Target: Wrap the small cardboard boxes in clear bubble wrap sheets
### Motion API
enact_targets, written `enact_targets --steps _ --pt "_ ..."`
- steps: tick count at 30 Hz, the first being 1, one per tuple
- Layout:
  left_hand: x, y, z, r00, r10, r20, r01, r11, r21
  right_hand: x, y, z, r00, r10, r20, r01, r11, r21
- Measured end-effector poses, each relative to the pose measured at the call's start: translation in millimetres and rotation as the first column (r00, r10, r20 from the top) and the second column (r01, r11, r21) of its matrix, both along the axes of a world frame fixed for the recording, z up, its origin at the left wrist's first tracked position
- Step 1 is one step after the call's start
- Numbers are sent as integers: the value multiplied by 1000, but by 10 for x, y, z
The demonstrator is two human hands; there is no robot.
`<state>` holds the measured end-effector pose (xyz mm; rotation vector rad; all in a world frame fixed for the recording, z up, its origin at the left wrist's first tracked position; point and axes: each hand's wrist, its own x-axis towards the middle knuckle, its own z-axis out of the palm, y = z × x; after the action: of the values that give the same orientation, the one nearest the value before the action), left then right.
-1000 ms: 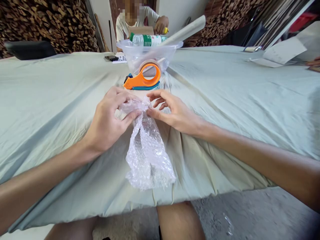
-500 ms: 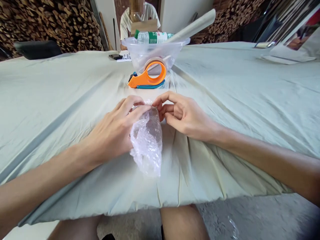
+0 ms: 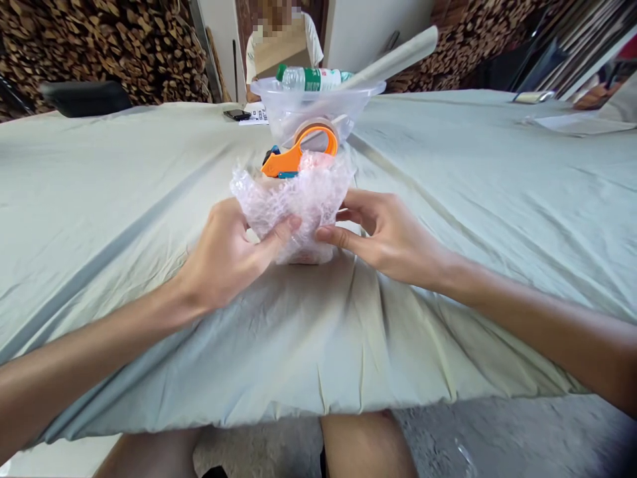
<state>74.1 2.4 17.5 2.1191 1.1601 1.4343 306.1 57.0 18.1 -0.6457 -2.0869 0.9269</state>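
Crumpled clear bubble wrap (image 3: 293, 199) is bunched up between my two hands, just above the table cloth. My left hand (image 3: 233, 249) grips it from the left, with the thumb pressed on its near side. From the right, my right hand (image 3: 381, 232) closes on its edge between thumb and fingers. Whether anything lies inside the wrap I cannot make out. Right behind it stands an orange tape dispenser (image 3: 283, 162), its lower right part covered by the wrap.
A clear plastic basin (image 3: 271, 106) holds a green-labelled bottle (image 3: 316, 79) and a long pale roll (image 3: 393, 56). A phone (image 3: 236, 115) and papers lie left of it. Across the cloth-covered table (image 3: 149, 172) a person holds cardboard (image 3: 281, 50). Firewood (image 3: 99, 46) is stacked behind.
The bubble wrap, which hung down toward the table's near edge, is now raised and spread upward in front of the tape dispenser. Both thumbs have come onto its near side.
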Motion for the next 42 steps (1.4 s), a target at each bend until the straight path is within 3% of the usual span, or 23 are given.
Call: enact_targets --steps 6,8,13,21,27,31,36,42 --pt "19 195 -53 969 27 245 7 991 -136 -37 6 -55 992 -43 -119 38 998 -42" --pt "56 262 -107 958 43 282 -14 995 -104 -39 17 -72 987 -29 -156 17 997 -78" --pt "165 285 -164 934 186 304 -206 978 32 -64 16 -78 981 -15 -191 -19 984 -176" --pt "93 178 -130 976 217 22 -218 976 9 -31 2 -48 984 -11 -180 -37 965 -260" --pt "5 44 -92 939 171 -299 -177 984 7 -6 5 -39 990 7 -144 -52 949 -310" --pt "-66 -25 -89 902 92 -422 -120 992 -41 32 -11 -50 988 -39 -149 9 981 -196" --pt "-120 -32 -126 926 40 -375 -55 998 -31 78 -44 -39 999 -11 -39 14 998 68" --pt "-133 12 -167 904 -7 -428 -7 999 -32 89 2 -60 999 17 34 -20 994 108"
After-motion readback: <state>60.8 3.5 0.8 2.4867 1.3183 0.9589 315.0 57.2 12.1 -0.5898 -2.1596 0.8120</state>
